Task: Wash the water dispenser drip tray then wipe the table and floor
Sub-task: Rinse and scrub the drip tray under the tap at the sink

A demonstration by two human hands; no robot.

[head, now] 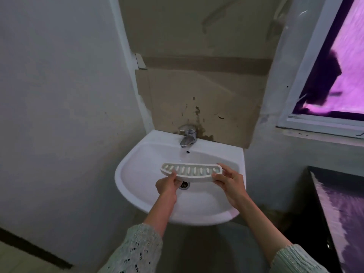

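The white curved drip tray, with a row of slots in its top, hangs over the basin of a white wall sink. My left hand grips its left part from below with the thumb on the front edge. Its right end is held by my right hand, fingers behind and thumb in front. The chrome faucet stands at the back of the sink, and a thin stream of water falls from it just behind the tray. The drain shows under the tray.
A stained cardboard sheet covers the wall behind the sink. A white-framed window is at the upper right. A dark glossy surface stands at the lower right. The grey wall lies close on the left.
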